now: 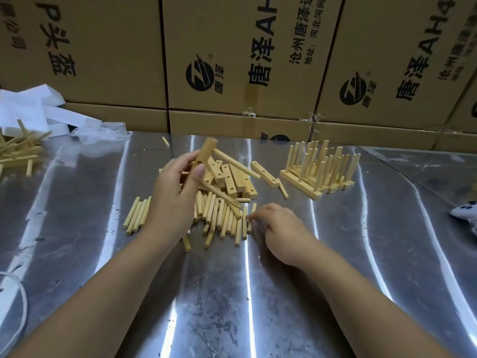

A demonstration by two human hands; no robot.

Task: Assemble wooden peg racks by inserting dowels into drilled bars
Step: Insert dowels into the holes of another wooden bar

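Note:
My left hand (178,187) holds a drilled wooden bar (205,153) tilted upright above the table. Two dowels stick out of the bar to the right, an upper one (236,164) and a lower one (222,196). My right hand (276,228) rests low on the table with its fingertips touching the right edge of a heap of loose dowels (222,218). A pile of drilled bars (232,180) lies just behind that heap. Finished peg racks (320,169) stand together at the back right.
The metal table (232,293) is backed by stacked cardboard boxes (240,60). A few more dowels (136,215) lie left of my left wrist. Wooden pieces (18,151) and white packaging (33,109) sit far left, a white object (467,214) at the right edge.

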